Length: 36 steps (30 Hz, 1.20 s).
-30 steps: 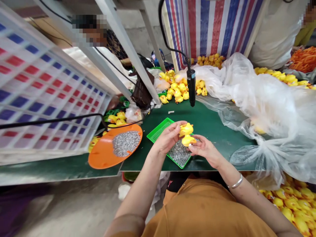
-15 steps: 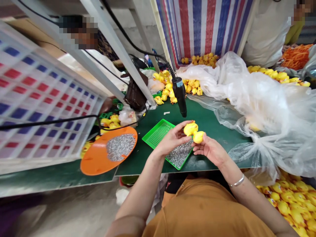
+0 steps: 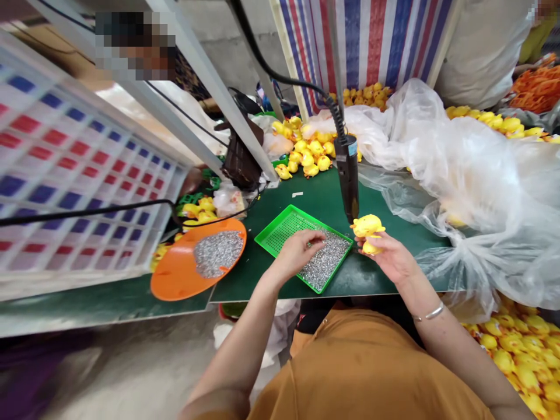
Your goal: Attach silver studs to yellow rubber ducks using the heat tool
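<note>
My right hand (image 3: 389, 256) holds a yellow rubber duck (image 3: 367, 225) up by its fingertips, just right of the tray, and its fingers hide part of the duck. My left hand (image 3: 300, 252) is curled low over a green mesh tray (image 3: 286, 224), close to a pile of small silver metal pieces (image 3: 326, 262). I cannot tell whether its fingers hold a piece. The tip of a black corded handheld tool (image 3: 348, 178) hangs just above the duck.
An orange plate (image 3: 175, 280) with more silver pieces sits left of the tray on a green work table (image 3: 324, 192). Loose yellow ducks (image 3: 308, 154) lie at the back. A clear plastic bag (image 3: 481, 192) spreads on the right, above a heap of ducks (image 3: 516, 356). A person stands behind a grid panel (image 3: 87, 175).
My left hand has let go of the duck and dropped onto the tray. My right hand has carried the duck rightward, away from the left hand. The view has shifted slightly.
</note>
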Tool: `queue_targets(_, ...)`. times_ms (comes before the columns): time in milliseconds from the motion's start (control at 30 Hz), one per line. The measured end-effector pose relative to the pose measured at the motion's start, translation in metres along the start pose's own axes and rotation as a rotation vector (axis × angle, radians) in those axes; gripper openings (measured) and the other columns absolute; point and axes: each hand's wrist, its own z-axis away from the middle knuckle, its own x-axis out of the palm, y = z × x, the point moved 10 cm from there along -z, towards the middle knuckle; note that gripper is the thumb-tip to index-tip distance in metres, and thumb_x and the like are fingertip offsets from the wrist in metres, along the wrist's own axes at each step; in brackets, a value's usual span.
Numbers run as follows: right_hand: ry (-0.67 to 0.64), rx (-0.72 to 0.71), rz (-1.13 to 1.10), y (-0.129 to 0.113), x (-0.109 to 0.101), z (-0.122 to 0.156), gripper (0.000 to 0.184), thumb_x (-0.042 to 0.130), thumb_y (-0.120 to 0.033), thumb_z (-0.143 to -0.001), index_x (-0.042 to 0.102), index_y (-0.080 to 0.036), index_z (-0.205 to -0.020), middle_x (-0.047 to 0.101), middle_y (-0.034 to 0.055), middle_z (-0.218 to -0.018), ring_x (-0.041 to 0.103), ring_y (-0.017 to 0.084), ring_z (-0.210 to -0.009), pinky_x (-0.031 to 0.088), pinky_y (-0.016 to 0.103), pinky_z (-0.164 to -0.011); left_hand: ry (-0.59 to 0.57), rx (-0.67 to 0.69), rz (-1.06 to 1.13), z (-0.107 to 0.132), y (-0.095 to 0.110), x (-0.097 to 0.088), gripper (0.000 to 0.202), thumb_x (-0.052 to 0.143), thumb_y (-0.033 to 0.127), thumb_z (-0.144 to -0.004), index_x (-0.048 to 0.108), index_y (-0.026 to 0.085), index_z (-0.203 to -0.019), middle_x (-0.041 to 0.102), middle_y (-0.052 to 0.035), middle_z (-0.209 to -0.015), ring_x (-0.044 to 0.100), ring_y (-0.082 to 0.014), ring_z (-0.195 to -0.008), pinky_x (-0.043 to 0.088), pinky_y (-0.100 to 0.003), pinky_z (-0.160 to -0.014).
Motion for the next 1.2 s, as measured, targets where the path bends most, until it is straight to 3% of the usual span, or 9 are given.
queue_targets(100, 0.007, 0.09, -0.175, 0.008, -0.007, -0.003, 0.032, 0.084, -0.033, -0.06, 0.072, -0.022, -0.088, 0.073, 0.0047, -0.087, 0.066, 0.02, -0.08, 0.052, 0.033, -0.073, -0.046, 0.044, -0.297, 0.003, -0.013, 0.01, 0.008, 0.068, 0.027, -0.082, 0.073, 0.022, -0.084, 0.071, -0.0058, -0.084, 0.06, -0.0233, -0.087, 0.046, -0.037, -0.082)
queue_targets(233, 0.059, 0.102, -0.216, 0.009, -0.012, -0.007, 0.033, 0.091, -0.027, -0.049, 0.07, -0.02, -0.074, 0.069, 0.0009, -0.073, 0.065, 0.018, -0.071, 0.054, 0.031, -0.066, -0.034, 0.062, -0.319, 0.003, -0.013, 0.015, 0.011, 0.065, 0.025, -0.083, 0.072, 0.024, -0.075, 0.071, -0.004, -0.076, 0.059, -0.0213, -0.079, 0.043, -0.032, -0.073)
queue_targets(300, 0.094, 0.09, -0.188, 0.006, -0.013, -0.007, 0.036, 0.093, -0.027, -0.046, 0.07, -0.019, -0.073, 0.068, -0.0003, -0.069, 0.065, 0.017, -0.069, 0.054, 0.03, -0.064, 0.003, 0.013, -0.229, 0.002, -0.012, 0.008, 0.011, 0.064, 0.026, -0.083, 0.071, 0.024, -0.074, 0.072, -0.0032, -0.077, 0.06, -0.0204, -0.075, 0.042, -0.031, -0.07)
queue_targets(433, 0.19, 0.065, -0.096, 0.001, -0.018, -0.004, 0.049, 0.093, -0.028, -0.047, 0.072, -0.017, -0.09, 0.067, -0.0009, -0.067, 0.063, 0.014, -0.062, 0.051, 0.028, -0.058, 0.083, -0.058, 0.088, -0.002, -0.004, -0.002, 0.007, 0.066, 0.026, -0.08, 0.07, 0.021, -0.076, 0.071, -0.0012, -0.074, 0.061, -0.0174, -0.069, 0.042, -0.029, -0.066)
queue_targets(533, 0.189, 0.064, -0.033, -0.001, -0.016, -0.002, 0.057, 0.091, -0.029, -0.049, 0.071, -0.016, -0.101, 0.07, 0.0015, -0.072, 0.063, 0.014, -0.063, 0.051, 0.028, -0.057, 0.127, -0.05, 0.331, -0.005, 0.015, 0.002, 0.007, 0.07, 0.027, -0.078, 0.07, 0.019, -0.077, 0.07, -0.0018, -0.075, 0.061, -0.0163, -0.071, 0.045, -0.029, -0.069)
queue_targets(633, 0.137, 0.05, -0.007, -0.003, -0.008, 0.0, 0.061, 0.09, -0.028, -0.049, 0.071, -0.018, -0.105, 0.071, 0.0022, -0.081, 0.064, 0.015, -0.068, 0.053, 0.029, -0.062, 0.182, 0.02, 0.426, -0.009, 0.041, 0.011, 0.009, 0.07, 0.028, -0.081, 0.07, 0.019, -0.079, 0.07, -0.0025, -0.079, 0.06, -0.0158, -0.073, 0.046, -0.029, -0.07)
queue_targets(800, 0.093, 0.052, 0.007, -0.006, 0.002, 0.009, 0.052, 0.089, -0.026, -0.05, 0.071, -0.017, -0.097, 0.069, 0.0003, -0.082, 0.063, 0.013, -0.07, 0.054, 0.029, -0.067, 0.333, 0.259, 0.268, -0.007, 0.081, 0.016, 0.005, 0.069, 0.023, -0.084, 0.072, 0.022, -0.081, 0.068, -0.0042, -0.092, 0.06, -0.0191, -0.091, 0.047, -0.032, -0.079)
queue_targets(967, 0.11, 0.069, 0.032, -0.004, 0.003, 0.015, 0.051, 0.09, -0.026, -0.051, 0.067, -0.016, -0.096, 0.068, 0.0012, -0.084, 0.063, 0.014, -0.073, 0.055, 0.029, -0.066, 0.369, 0.307, 0.18, -0.009, 0.081, 0.022, 0.007, 0.066, 0.025, -0.087, 0.073, 0.023, -0.087, 0.067, -0.0047, -0.095, 0.059, -0.0202, -0.093, 0.047, -0.038, -0.087)
queue_targets(1200, 0.068, 0.084, 0.033, -0.001, 0.01, 0.017, 0.048, 0.09, -0.028, -0.05, 0.066, -0.016, -0.09, 0.066, -0.001, -0.079, 0.06, 0.012, -0.069, 0.055, 0.029, -0.067, 0.335, 0.406, 0.011, -0.007, 0.093, 0.023, 0.01, 0.061, 0.022, -0.09, 0.071, 0.023, -0.09, 0.067, -0.0041, -0.095, 0.059, -0.0193, -0.091, 0.046, -0.037, -0.086)
